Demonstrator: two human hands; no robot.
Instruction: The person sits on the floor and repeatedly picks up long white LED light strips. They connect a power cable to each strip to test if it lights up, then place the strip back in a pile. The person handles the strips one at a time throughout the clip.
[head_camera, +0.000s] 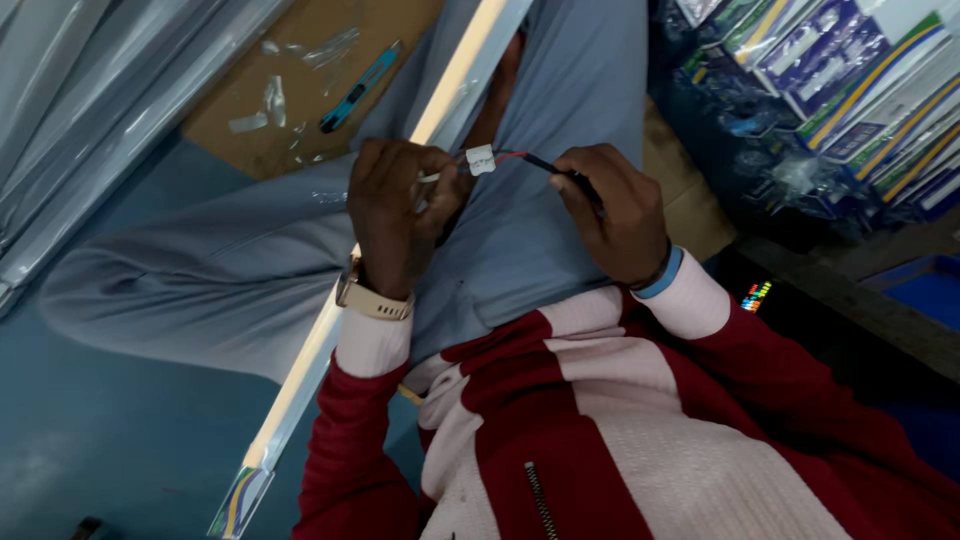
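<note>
The left hand (398, 215) is curled shut, its fingertips pinched together on the end of a long, slim, pale tube lamp in a clear plastic sleeve (330, 330) that runs across the person's lap. A gold-coloured wristwatch (372, 300) sits on that wrist, just below the hand, against a cream cuff.

Just beside the left hand's fingertips, between the two hands, sits a small white plastic connector (481, 160). From it a thin red and black wire (530, 160) leads over to the right hand (612, 212), which is closed around the wire, thumb and fingers clamped on it. A blue wristband (660, 275) circles that wrist, next to the cream cuff of a red and cream zip jacket (600, 430).

Under both hands lie the person's grey-blue trousers (540, 230). Beyond the left hand, further from the body, a blue utility knife (358, 88) lies on a brown cardboard sheet (300, 60) scattered with clear scraps. Well out past that, long tubes wrapped in clear plastic (90, 100) lie side by side on the blue floor (110, 430). Out beyond the right hand, stacked printed cartons in blue, green and white (850, 80) stand in plastic wrap.
</note>
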